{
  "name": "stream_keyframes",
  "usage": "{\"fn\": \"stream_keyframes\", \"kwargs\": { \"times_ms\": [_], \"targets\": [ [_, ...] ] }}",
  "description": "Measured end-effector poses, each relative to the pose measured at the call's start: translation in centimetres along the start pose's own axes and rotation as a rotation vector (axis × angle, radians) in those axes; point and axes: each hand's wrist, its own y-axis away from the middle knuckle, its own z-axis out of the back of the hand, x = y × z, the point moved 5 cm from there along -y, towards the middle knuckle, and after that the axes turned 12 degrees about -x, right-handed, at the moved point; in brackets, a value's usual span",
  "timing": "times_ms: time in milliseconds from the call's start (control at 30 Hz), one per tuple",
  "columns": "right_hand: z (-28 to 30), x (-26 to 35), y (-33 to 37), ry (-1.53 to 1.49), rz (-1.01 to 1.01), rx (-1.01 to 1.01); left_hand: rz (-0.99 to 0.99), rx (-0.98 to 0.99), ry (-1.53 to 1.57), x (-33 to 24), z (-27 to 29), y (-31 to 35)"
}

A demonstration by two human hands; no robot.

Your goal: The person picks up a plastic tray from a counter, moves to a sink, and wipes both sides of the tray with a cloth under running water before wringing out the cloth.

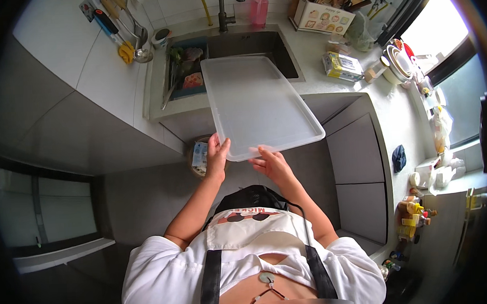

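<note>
Two bare hands meet a translucent rectangular tray (257,102) at its near end. The left hand (216,157) has its grip pinching the near left corner, thumb against the rim. The right hand (272,164) has its thumb at the near edge and its fingers below; blur hides whether this grip pinches the rim. The tray's far end overlaps the sink (249,40) in view, and its near end reaches past the counter (312,56). A pink bottle (259,10) stands behind the sink.
</note>
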Motion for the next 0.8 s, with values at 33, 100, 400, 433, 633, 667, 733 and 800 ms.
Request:
{"fn": "stream_keyframes", "kwargs": {
  "times_ms": [33, 100, 400, 433, 633, 667, 733, 800],
  "targets": [
    [0.2, -0.4, -0.7, 0.052, 0.012, -0.012, -0.005, -0.023, -0.076, 0.2, -0.1, 0.3],
    [0.0, -0.1, -1.6, 0.146, -0.111, 0.078, 0.011, -0.053, -0.148, 0.5, -0.4, 0.3],
    [2.1, 8.9, -2.9, 0.563, 0.176, 0.094, 0.072, -0.239, -0.192, 0.8, 4.9, -4.2],
    [4.3, 9.9, -5.7, 0.698, 0.488, 0.013, 0.071, -0.272, -0.183, 0.4, 5.1, -4.4],
    [14.0, 8.4, -14.0, 1.263, 0.829, -0.477, 0.027, -0.362, -0.104, 1.4, 7.4, -4.9],
    [14.6, 7.2, -14.8, 1.159, 0.653, -0.364, 0.031, -0.394, -0.103, 1.5, 7.7, -4.6],
    [13.0, 6.0, -13.5, 1.257, 0.652, -0.401, 0.042, -0.458, -0.098, 1.6, 8.2, -4.2],
    [12.9, 4.3, -13.8, 1.096, 0.529, -0.336, -0.002, -0.446, -0.088, 2.3, 9.6, -5.2]
  ]
}}
